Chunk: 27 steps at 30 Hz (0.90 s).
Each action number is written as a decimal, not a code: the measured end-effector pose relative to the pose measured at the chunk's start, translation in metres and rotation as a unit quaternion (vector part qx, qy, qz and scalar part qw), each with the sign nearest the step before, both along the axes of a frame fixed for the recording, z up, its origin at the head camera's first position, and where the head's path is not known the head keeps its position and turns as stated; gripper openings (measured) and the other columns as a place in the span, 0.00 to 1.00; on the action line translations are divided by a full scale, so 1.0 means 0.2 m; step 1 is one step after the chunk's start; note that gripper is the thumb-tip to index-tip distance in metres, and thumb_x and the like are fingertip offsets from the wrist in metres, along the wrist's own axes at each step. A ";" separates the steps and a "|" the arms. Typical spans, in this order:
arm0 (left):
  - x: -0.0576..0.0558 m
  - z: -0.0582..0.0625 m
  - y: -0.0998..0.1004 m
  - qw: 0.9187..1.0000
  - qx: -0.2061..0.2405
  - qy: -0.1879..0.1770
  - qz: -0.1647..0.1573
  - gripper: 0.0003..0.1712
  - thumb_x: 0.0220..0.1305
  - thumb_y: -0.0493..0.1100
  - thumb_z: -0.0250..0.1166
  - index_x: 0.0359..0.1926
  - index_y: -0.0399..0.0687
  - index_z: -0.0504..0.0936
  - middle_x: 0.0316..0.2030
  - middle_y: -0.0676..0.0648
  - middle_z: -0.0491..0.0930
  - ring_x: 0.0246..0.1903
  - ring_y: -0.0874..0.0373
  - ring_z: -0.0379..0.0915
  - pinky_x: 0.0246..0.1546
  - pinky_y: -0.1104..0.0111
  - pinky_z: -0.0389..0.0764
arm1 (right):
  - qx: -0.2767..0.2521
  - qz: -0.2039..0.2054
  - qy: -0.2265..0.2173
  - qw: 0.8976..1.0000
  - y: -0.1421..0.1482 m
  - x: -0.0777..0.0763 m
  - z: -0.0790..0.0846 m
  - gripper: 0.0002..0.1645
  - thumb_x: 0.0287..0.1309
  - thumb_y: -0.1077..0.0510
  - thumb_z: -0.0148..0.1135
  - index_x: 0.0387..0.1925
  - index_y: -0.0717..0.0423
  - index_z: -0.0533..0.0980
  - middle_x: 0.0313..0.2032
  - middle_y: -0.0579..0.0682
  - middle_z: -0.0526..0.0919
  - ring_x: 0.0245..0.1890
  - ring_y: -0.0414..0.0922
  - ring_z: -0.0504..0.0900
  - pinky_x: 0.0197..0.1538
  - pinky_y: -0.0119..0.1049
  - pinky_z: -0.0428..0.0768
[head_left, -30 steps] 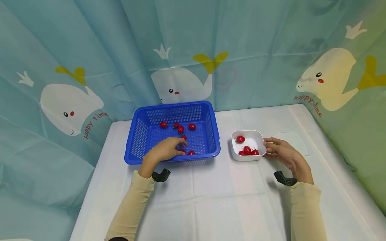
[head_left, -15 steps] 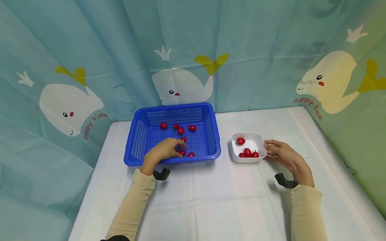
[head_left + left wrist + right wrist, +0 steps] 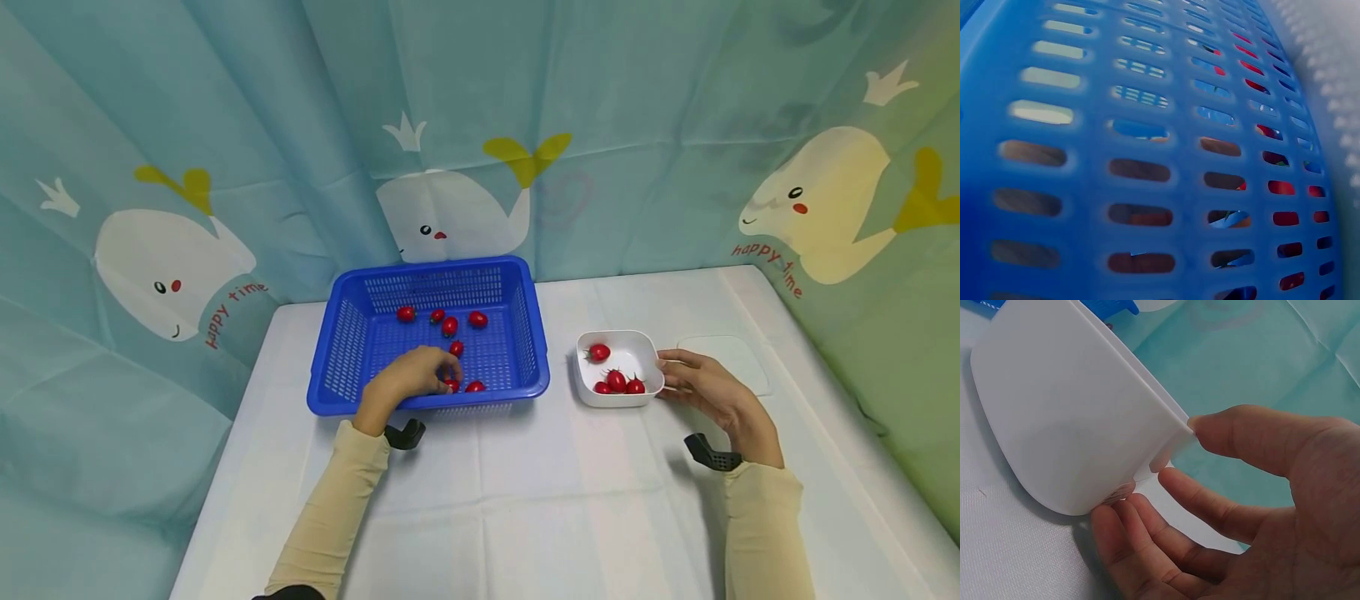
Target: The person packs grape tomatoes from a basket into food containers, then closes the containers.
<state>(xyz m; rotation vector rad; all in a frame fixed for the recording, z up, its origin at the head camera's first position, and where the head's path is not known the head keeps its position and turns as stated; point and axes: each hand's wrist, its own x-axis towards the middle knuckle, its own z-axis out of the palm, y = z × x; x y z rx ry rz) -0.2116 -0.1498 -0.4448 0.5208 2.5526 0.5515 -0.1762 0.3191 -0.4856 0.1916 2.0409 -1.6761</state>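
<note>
In the head view my left hand (image 3: 408, 379) reaches over the near rim of a blue plastic basket (image 3: 542, 367). Its thumb and fingers pinch a cherry tomato (image 3: 452, 386), partly covered by them. Another cherry tomato (image 3: 475, 387) lies just right of it, and several more are spread across the basket floor. My right hand (image 3: 705, 383) touches the right side of a white box (image 3: 615, 401) that holds several cherry tomatoes (image 3: 616, 381). In the right wrist view the thumb (image 3: 1235, 431) meets the box rim while the other fingers rest lower on its side.
A clear flat lid (image 3: 727, 362) lies on the white-covered table (image 3: 555, 500), behind the right hand. Hanging curtains (image 3: 637, 167) with whale prints close off the back and sides. Slotted basket wall (image 3: 1091, 144) fills most of the left wrist view, largely hiding the left hand.
The left hand's fingers have come down slightly and closed in on the cherry tomato at the near side of the basket. The right hand and the white box look unmoved.
</note>
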 end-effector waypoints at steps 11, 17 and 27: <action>0.01 0.00 0.00 1.000 0.006 0.025 -0.005 0.06 0.66 0.40 0.72 0.43 0.52 0.89 0.43 0.48 0.85 0.40 0.53 0.75 0.51 0.57 0.80 | -0.004 -0.004 -0.002 1.000 0.00 0.00 0.00 0.42 0.77 0.49 0.56 0.78 0.68 0.53 0.48 0.37 0.80 0.47 0.34 0.82 0.52 0.28 0.84; 0.01 0.02 0.01 0.999 0.027 0.044 -0.016 0.07 0.68 0.41 0.71 0.45 0.49 0.88 0.45 0.48 0.87 0.43 0.54 0.79 0.55 0.55 0.83 | -0.008 -0.006 -0.003 1.000 0.00 0.00 0.00 0.43 0.77 0.48 0.58 0.78 0.68 0.54 0.47 0.36 0.81 0.47 0.34 0.82 0.52 0.28 0.84; 0.02 0.07 0.03 0.992 0.063 0.106 -0.013 0.10 0.69 0.43 0.71 0.49 0.49 0.86 0.40 0.50 0.86 0.41 0.55 0.80 0.51 0.59 0.84 | -0.005 -0.005 -0.002 1.000 -0.01 0.00 0.01 0.43 0.77 0.48 0.57 0.78 0.67 0.54 0.48 0.36 0.80 0.47 0.34 0.81 0.52 0.28 0.84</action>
